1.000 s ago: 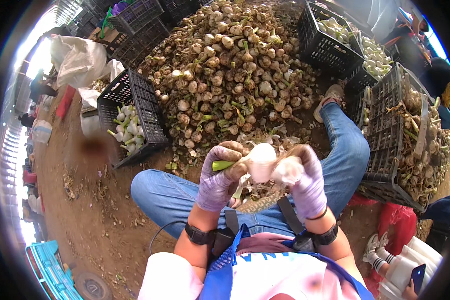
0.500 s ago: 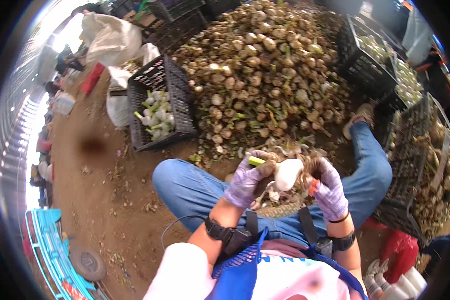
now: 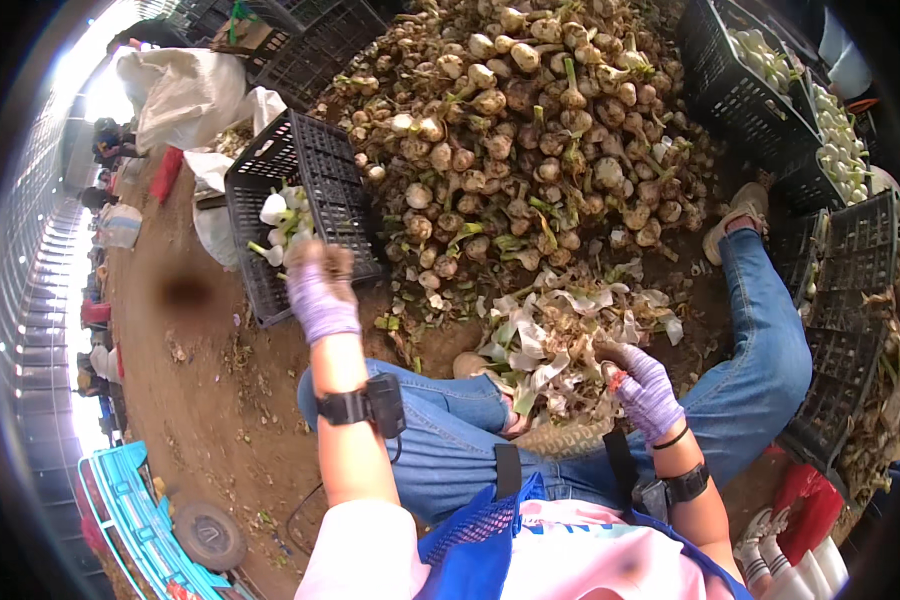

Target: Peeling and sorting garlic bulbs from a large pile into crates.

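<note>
My left hand [image 3: 321, 287], in a purple glove, is stretched out over the edge of a black plastic crate [image 3: 322, 165] that holds peeled white bulbs [image 3: 282, 216]. Its fingers are spread and nothing shows in it. My right hand [image 3: 646, 388], also gloved in purple, rests low over my lap beside a heap of pale peelings [image 3: 558, 335]. It is closed around a small red-tipped tool [image 3: 618, 379], which the fingers mostly hide. A big mound of unpeeled, dirt-covered bulbs [image 3: 530, 130] lies in front of my blue-jeaned legs.
More black crates [image 3: 745, 85] with white bulbs stand at the upper right, and others [image 3: 850, 330] sit by my right leg. White sacks [image 3: 185, 95] lie at the upper left. A dirt floor [image 3: 210, 400] runs left, with a blue cart [image 3: 135, 515] at the lower left.
Both hands held a white bulb together over my lap. My left hand has since swung out left to the crate and the bulb is gone from my hands; my right hand has dropped.
</note>
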